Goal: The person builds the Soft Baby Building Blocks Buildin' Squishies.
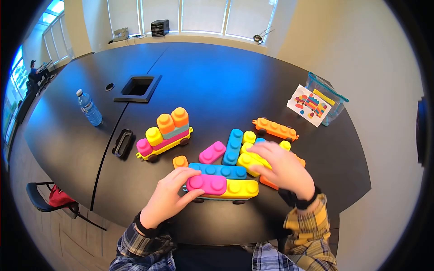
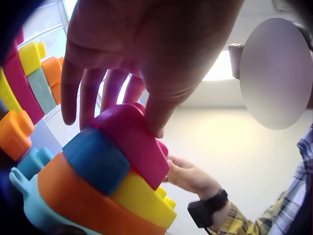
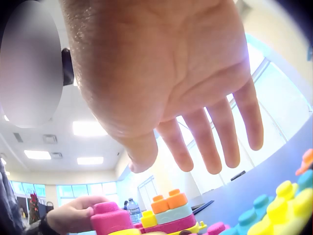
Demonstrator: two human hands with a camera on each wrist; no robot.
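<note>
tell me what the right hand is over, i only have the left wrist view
Observer: The head view shows the right hand over a cluster that includes yellow blocks.
Operator: is there a third wagon besides the yellow and light blue ones
Observer: Yes, an orange wagon stands on the far side of that cluster.
Operator: any picture of a build around
Observer: Yes, a card printed with coloured blocks sits in front of a clear bin.
</note>
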